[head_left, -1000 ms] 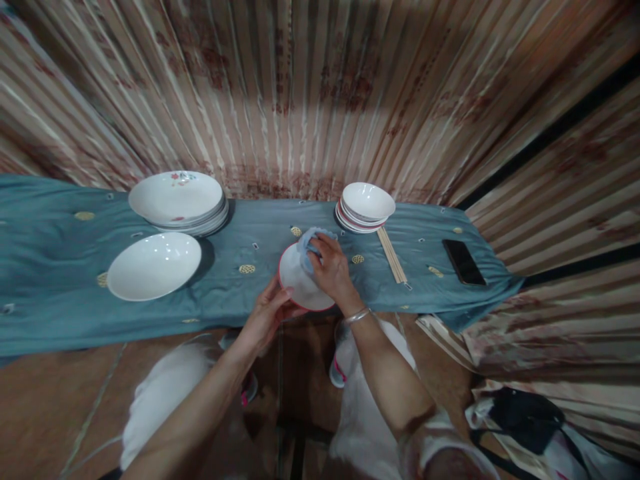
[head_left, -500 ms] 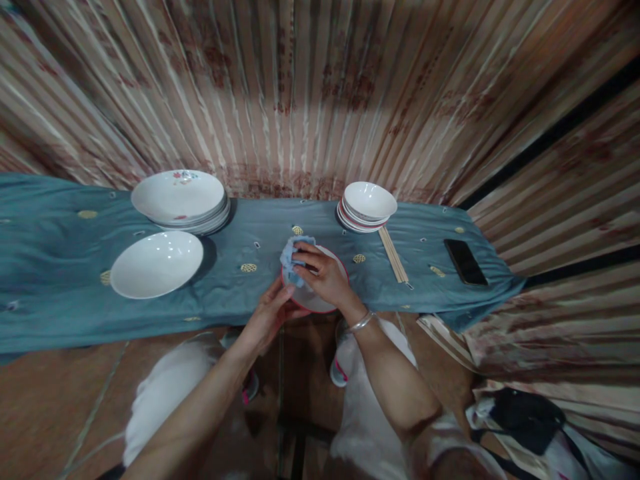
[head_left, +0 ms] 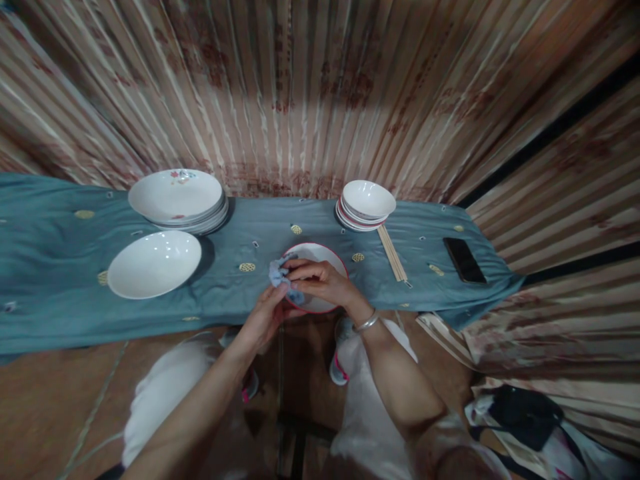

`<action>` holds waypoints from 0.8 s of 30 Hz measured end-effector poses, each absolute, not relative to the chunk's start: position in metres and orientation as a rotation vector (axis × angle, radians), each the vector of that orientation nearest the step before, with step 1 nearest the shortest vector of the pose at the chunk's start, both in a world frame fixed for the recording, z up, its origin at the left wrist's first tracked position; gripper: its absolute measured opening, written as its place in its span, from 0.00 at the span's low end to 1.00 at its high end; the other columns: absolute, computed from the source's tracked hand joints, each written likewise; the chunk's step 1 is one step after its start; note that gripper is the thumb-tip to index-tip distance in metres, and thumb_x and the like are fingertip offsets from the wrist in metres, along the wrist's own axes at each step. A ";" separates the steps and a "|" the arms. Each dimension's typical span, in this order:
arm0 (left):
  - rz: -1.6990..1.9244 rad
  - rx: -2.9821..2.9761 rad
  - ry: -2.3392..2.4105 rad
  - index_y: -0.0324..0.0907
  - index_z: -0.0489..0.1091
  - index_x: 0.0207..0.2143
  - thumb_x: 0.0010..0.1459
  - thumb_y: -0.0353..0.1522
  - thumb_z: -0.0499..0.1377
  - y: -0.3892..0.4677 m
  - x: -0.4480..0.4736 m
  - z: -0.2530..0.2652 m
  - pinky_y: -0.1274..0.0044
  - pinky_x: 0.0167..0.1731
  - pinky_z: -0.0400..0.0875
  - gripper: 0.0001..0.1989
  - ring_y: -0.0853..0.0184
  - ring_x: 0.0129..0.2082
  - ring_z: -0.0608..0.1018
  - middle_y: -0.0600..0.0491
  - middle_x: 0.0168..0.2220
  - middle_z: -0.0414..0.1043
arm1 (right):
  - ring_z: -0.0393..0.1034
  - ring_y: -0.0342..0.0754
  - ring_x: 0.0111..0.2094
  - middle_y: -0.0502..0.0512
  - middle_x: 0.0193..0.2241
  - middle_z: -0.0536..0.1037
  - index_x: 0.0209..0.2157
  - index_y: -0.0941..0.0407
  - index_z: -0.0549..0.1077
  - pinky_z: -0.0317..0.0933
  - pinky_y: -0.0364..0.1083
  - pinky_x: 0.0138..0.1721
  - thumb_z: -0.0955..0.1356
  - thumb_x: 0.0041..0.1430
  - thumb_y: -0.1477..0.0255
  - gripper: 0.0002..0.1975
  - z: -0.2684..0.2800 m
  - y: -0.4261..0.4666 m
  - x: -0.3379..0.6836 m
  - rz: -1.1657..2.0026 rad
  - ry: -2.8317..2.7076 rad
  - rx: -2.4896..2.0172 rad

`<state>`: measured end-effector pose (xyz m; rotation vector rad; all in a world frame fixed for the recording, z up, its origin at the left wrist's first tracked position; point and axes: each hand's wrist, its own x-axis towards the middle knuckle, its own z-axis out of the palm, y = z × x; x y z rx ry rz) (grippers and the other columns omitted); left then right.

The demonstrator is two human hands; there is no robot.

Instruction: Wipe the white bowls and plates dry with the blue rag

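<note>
Near the front edge of the cloth-covered table is a white bowl with a red rim (head_left: 327,257). My left hand (head_left: 270,313) grips the bowl's left side, thumb on top at the rim and fingers beneath. My right hand (head_left: 323,281), with a bracelet on its wrist, is closed on a crumpled light blue cloth (head_left: 280,272). The cloth lies over the bowl's left rim and down its inside, close to my left thumb. Part of the bowl is hidden behind my right hand.
At the left, a stack of plates (head_left: 175,193) stands behind a single white dish (head_left: 155,265). Several stacked bowls (head_left: 369,200) stand at the back right, with chopsticks (head_left: 392,253) beside them. A black phone (head_left: 464,260) lies near the right end. A pleated curtain (head_left: 300,100) hangs behind the table.
My right hand has moved the cloth from the bowl's upper left down toward its left rim and my left thumb. The left hand keeps its hold on the bowl.
</note>
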<state>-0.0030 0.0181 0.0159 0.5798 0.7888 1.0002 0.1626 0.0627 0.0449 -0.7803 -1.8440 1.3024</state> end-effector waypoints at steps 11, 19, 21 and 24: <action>1.028 0.586 0.811 0.42 0.70 0.44 0.39 0.41 0.72 0.020 -0.002 0.026 0.72 0.31 0.79 0.29 0.67 0.27 0.79 0.57 0.29 0.76 | 0.71 0.43 0.37 0.51 0.34 0.77 0.31 0.59 0.77 0.62 0.41 0.44 0.66 0.54 0.75 0.07 0.056 0.058 0.172 1.414 -2.089 -0.861; 1.087 0.638 0.910 0.42 0.70 0.47 0.41 0.36 0.71 0.021 -0.001 0.029 0.75 0.28 0.77 0.29 0.69 0.25 0.78 0.57 0.29 0.77 | 0.69 0.41 0.33 0.49 0.30 0.78 0.30 0.59 0.78 0.58 0.39 0.37 0.67 0.52 0.79 0.06 0.063 0.052 0.175 1.192 -2.264 -1.157; 1.092 0.657 0.917 0.42 0.68 0.51 0.41 0.36 0.70 0.021 -0.001 0.028 0.75 0.28 0.76 0.32 0.68 0.25 0.78 0.56 0.29 0.77 | 0.69 0.42 0.32 0.50 0.31 0.78 0.30 0.60 0.78 0.57 0.40 0.36 0.68 0.52 0.80 0.06 0.064 0.051 0.175 1.092 -2.315 -1.241; 1.100 0.660 0.932 0.42 0.66 0.55 0.41 0.36 0.70 0.020 0.000 0.028 0.74 0.29 0.77 0.37 0.66 0.26 0.78 0.55 0.30 0.77 | 0.69 0.43 0.33 0.52 0.30 0.79 0.30 0.59 0.78 0.56 0.41 0.36 0.68 0.53 0.78 0.05 0.064 0.050 0.176 0.940 -2.394 -1.352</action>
